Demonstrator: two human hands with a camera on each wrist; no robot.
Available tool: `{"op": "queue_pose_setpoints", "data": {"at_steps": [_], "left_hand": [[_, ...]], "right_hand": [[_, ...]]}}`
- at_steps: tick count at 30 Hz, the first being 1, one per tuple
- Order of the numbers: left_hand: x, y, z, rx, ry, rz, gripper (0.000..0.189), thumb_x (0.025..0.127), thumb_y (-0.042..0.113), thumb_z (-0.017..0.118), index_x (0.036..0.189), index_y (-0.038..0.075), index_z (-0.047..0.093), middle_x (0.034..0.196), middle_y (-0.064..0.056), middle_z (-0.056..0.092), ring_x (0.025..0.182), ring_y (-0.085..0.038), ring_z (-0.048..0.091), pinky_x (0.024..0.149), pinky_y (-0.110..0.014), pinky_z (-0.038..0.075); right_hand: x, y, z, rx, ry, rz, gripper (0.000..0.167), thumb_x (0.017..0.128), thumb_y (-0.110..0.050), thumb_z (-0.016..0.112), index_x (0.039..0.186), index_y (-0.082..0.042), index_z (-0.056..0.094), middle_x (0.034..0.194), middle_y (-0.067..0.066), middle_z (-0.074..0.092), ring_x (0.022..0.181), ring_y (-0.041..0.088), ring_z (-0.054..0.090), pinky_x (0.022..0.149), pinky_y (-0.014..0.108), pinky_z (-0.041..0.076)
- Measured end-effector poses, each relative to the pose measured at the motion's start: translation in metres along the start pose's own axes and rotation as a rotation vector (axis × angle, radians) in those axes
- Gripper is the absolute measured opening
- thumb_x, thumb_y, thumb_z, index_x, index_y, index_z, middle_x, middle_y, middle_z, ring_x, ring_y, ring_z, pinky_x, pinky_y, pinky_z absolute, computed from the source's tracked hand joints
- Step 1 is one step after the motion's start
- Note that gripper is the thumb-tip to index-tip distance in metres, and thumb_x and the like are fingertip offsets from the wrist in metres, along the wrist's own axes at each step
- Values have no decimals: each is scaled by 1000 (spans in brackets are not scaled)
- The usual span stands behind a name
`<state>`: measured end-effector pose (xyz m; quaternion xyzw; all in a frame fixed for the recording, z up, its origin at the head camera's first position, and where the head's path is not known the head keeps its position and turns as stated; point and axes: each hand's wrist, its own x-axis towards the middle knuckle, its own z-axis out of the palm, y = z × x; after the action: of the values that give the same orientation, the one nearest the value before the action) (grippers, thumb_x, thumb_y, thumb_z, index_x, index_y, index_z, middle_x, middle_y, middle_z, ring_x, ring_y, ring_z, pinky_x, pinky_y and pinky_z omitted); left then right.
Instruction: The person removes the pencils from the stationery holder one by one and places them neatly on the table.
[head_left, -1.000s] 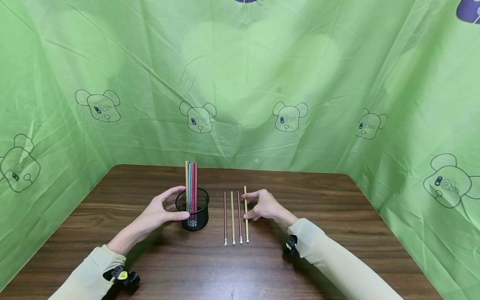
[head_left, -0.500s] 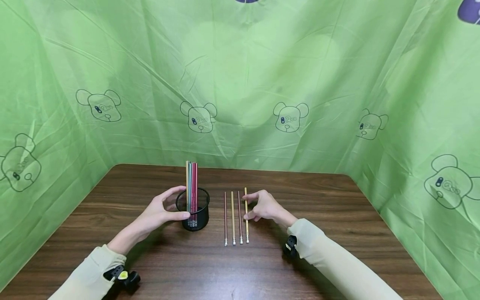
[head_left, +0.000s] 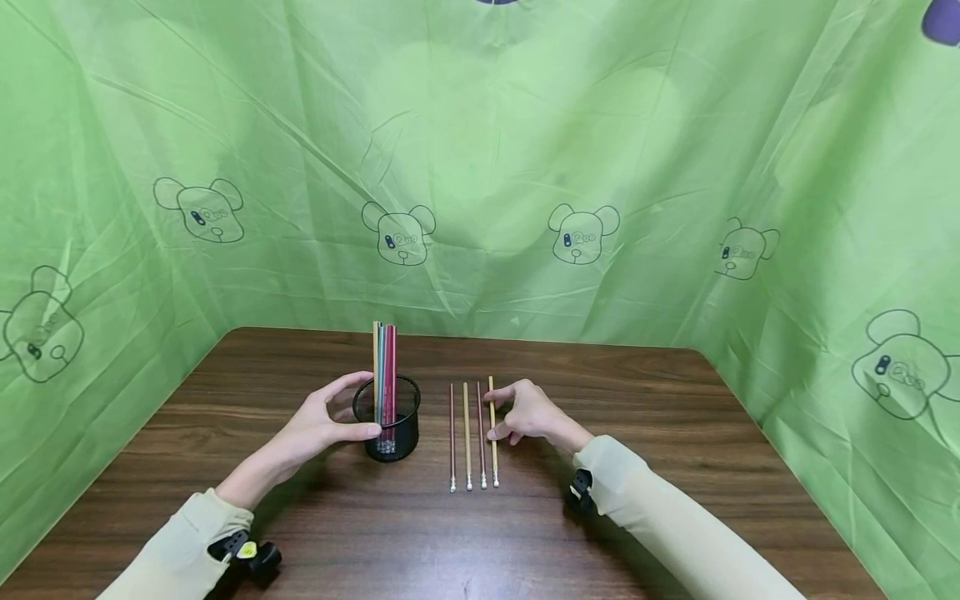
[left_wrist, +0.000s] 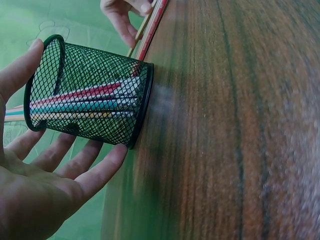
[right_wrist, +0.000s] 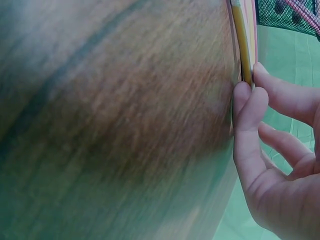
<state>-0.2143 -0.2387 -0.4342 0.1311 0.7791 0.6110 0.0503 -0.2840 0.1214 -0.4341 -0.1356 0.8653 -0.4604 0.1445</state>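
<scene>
A black mesh pencil cup (head_left: 406,437) stands upright on the table, holding several upright pencils (head_left: 385,367) in red, teal and yellow. My left hand (head_left: 311,427) grips the cup from its left side; the left wrist view shows the thumb at the rim and fingers around the mesh wall (left_wrist: 100,75). To the cup's right lies a row of pencils, eraser ends toward me: a red pencil (head_left: 452,442), a yellow pencil (head_left: 467,437), another red pencil (head_left: 481,437) and the rightmost yellow pencil (head_left: 494,462). My right hand (head_left: 534,412) pinches that rightmost one between thumb and fingers.
The brown wood-grain table (head_left: 637,400) reaches to a green cloth backdrop (head_left: 487,150) printed with bear heads, which rises behind and on both sides. A black camera strap (head_left: 243,554) sits on the left wrist and another strap (head_left: 581,492) on the right.
The far end of the rightmost yellow pencil has shifted very slightly toward me. Both hands and the cup keep their places.
</scene>
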Motion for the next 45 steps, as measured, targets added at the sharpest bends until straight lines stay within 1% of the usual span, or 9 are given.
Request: {"op": "queue_pose_setpoints", "data": {"at_steps": [9, 12, 20, 29, 39, 45], "left_hand": [[-1, 1, 0, -2, 0, -4, 81, 89, 16, 86, 158, 13, 44, 155, -18, 49, 138, -47, 49, 102, -43, 45], [-1, 2, 1, -2, 0, -1, 81, 89, 16, 86, 158, 13, 44, 155, -18, 48, 138, -47, 49, 102, -44, 45], [-1, 3, 0, 6, 1, -9, 82, 89, 16, 87, 158, 14, 44, 158, -18, 45, 140, -50, 46, 107, -52, 42], [-1, 3, 1, 3, 1, -6, 81, 89, 16, 87, 158, 13, 45, 156, -18, 48, 138, -47, 49, 102, -43, 46], [-2, 1, 0, 7, -9, -13, 82, 89, 17, 86, 159, 13, 43, 157, -18, 47, 140, -46, 48, 103, -43, 45], [-2, 2, 0, 7, -8, -8, 82, 89, 17, 87, 159, 13, 44, 154, -18, 50, 138, -45, 50, 103, -43, 45]], "right_hand": [[1, -1, 1, -19, -5, 5, 66, 70, 6, 95, 132, 0, 72, 115, 15, 67, 49, 22, 67, 51, 36, 58], [1, -2, 0, -26, -9, 8, 66, 70, 7, 95, 132, 1, 72, 116, 15, 67, 49, 22, 67, 52, 36, 59], [0, -3, 0, -49, -17, 4, 65, 70, 8, 95, 131, 2, 72, 117, 17, 67, 51, 22, 68, 52, 35, 59], [2, -3, 1, -61, -11, 4, 62, 70, 8, 94, 128, 4, 73, 115, 20, 68, 52, 23, 69, 52, 35, 59], [2, 0, 1, -73, -4, 1, 61, 70, 7, 95, 128, 4, 73, 115, 20, 69, 51, 21, 68, 52, 34, 59], [1, -1, 0, -72, -3, -7, 61, 71, 7, 94, 128, 4, 73, 115, 21, 69, 52, 21, 68, 52, 35, 59]]}}
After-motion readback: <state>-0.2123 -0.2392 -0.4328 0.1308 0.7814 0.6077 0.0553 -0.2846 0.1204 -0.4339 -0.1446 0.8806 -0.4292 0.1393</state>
